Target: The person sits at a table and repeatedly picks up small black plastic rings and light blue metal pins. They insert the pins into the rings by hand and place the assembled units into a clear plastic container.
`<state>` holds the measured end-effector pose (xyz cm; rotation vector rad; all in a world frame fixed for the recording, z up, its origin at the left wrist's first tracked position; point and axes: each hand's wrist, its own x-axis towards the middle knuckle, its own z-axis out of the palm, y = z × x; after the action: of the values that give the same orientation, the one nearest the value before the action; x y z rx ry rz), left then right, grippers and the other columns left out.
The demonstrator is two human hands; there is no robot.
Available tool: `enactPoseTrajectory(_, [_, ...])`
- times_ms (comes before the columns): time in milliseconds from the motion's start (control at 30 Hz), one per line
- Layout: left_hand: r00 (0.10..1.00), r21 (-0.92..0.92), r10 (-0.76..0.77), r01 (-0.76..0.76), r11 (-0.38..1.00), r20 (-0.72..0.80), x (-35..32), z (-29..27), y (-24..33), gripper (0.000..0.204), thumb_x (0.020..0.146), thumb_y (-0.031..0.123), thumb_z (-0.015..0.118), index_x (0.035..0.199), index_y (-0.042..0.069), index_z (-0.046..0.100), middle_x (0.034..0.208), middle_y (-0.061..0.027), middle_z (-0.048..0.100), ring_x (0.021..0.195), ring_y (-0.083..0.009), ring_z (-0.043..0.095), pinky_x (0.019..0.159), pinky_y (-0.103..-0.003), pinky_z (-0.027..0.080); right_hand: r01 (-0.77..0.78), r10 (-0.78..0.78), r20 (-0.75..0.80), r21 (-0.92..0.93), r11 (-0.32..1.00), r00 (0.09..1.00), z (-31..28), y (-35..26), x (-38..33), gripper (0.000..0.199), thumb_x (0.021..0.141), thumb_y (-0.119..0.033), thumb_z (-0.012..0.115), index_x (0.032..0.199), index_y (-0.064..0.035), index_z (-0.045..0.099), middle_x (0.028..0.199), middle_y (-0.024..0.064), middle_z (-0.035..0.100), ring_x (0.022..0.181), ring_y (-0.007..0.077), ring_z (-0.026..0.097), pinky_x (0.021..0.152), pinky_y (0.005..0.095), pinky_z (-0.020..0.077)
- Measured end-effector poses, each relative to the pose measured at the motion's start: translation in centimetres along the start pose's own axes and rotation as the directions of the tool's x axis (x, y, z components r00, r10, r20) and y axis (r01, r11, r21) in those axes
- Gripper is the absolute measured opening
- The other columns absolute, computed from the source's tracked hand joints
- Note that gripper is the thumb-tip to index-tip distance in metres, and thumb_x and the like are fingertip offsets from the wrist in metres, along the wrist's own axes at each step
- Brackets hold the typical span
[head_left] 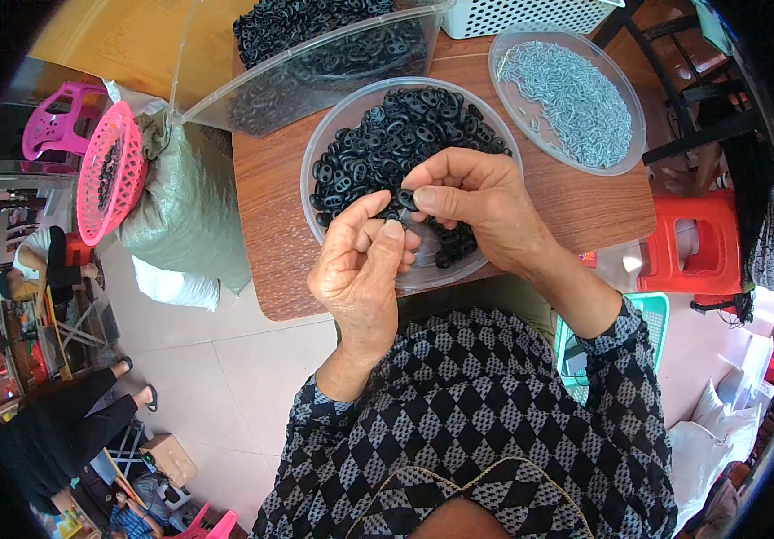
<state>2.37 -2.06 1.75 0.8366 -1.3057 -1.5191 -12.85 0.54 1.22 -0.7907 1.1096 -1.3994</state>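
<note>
Pinched in the right hand (481,202), a black piece (407,199) neared the left hand (360,260), whose grip was unclear.
The round tub (432,278) sat mid-frame beneath, probably for easy reach.

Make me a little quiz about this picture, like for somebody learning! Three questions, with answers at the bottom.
1. True or false: the right hand pinches a black piece over the round bowl.

2. What lies on the plate to the right of the bowl?
A) Yellow buttons
B) Thin silvery pieces
C) Red beads

3. Fill in the colour: the stool just right of the table is ____.

Key: 1. True. 2. B. 3. Red.
</note>
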Motion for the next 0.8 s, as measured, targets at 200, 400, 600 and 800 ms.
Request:
enactPoseTrajectory(200, [1.000,0.018,-0.003,0.003,1.000,0.001,0.0,0.0,-0.2,0.025,0.087,0.001,0.055,0.112,-0.005,0.054,0.074,-0.0056,0.062,0.062,-0.0053,0.055,0.054,-0.017,0.046,0.038,-0.038,0.013,-0.012,0.999,0.999,0.0,0.2,-0.1,0.017,0.081,-0.008,0.064,0.095,0.0009,0.063,0.083,0.0022,0.063,0.073,0.0064,0.058,0.058,0.0179,0.0422])
enactPoseTrajectory(400, [1.000,0.032,0.019,-0.019,0.999,-0.004,0.0,0.1,-0.7,0.025,0.087,0.001,0.055,0.112,-0.005,0.054,0.074,-0.0054,0.062,0.062,-0.0050,0.055,0.055,-0.017,0.046,0.113,-0.115,-0.016,-0.099,0.989,0.993,0.5,0.3,-0.4,0.015,0.082,-0.003,0.062,0.096,0.0024,0.063,0.085,0.0025,0.063,0.075,0.0070,0.057,0.068,0.0208,0.0474])
enactPoseTrajectory(600, [0.999,0.028,0.002,0.000,1.000,-0.052,0.1,0.4,-0.8,0.023,0.086,-0.001,0.055,0.108,-0.008,0.054,0.073,-0.0080,0.062,0.060,-0.0098,0.056,0.053,-0.021,0.047,0.196,-0.206,-0.047,-0.162,0.967,0.977,1.5,0.3,-0.6,0.009,0.081,0.002,0.059,0.088,0.0042,0.063,0.076,0.0042,0.063,0.066,0.0061,0.058,0.057,0.0199,0.0476])
enactPoseTrajectory(800, [0.998,0.001,0.026,-0.026,1.000,-0.048,0.0,0.8,-1.5,0.026,0.087,0.000,0.054,0.111,-0.008,0.053,0.073,-0.0067,0.060,0.060,-0.0105,0.055,0.052,-0.022,0.047,0.270,-0.293,-0.087,-0.211,0.939,0.952,1.7,0.8,-0.8,0.010,0.081,0.001,0.058,0.089,0.0050,0.063,0.077,0.0049,0.061,0.062,0.0072,0.058,0.054,0.0204,0.0465])
